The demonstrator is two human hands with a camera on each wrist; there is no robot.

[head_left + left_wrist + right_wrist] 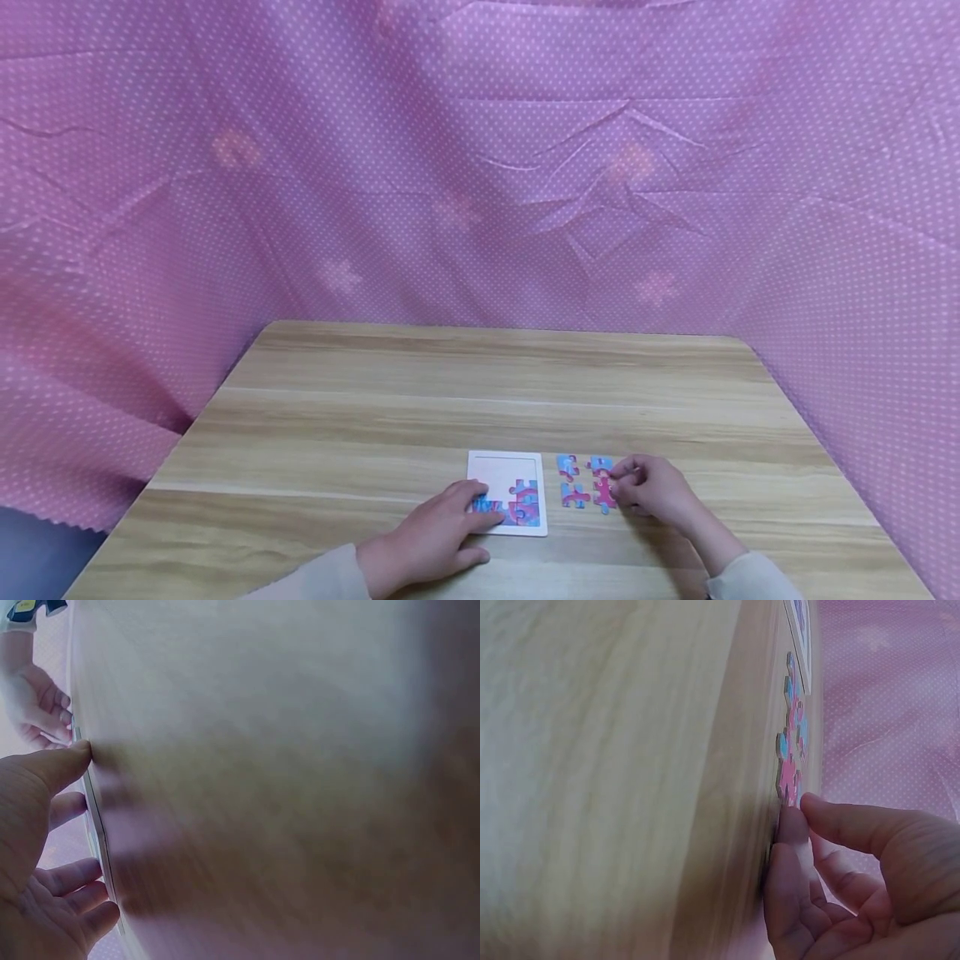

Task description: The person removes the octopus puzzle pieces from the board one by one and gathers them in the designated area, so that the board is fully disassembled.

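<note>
A white puzzle tray (510,465) lies near the table's front. Joined jigsaw pieces (527,504) in blue, pink and purple fill its lower edge and right corner. My left hand (431,533) rests over the tray's left side, fingers reaching onto the pieces; the left wrist view shows the fingertips along the thin board edge (96,817). Right of the tray lie several loose jigsaw pieces (575,495). My right hand (656,490) pinches the right side of a pink and blue jigsaw piece (603,492) between thumb and fingers, partly hiding it.
The wood-grain table (375,400) spreads beyond and to both sides of the tray. A pink dotted curtain (480,208) stands along its back and sides.
</note>
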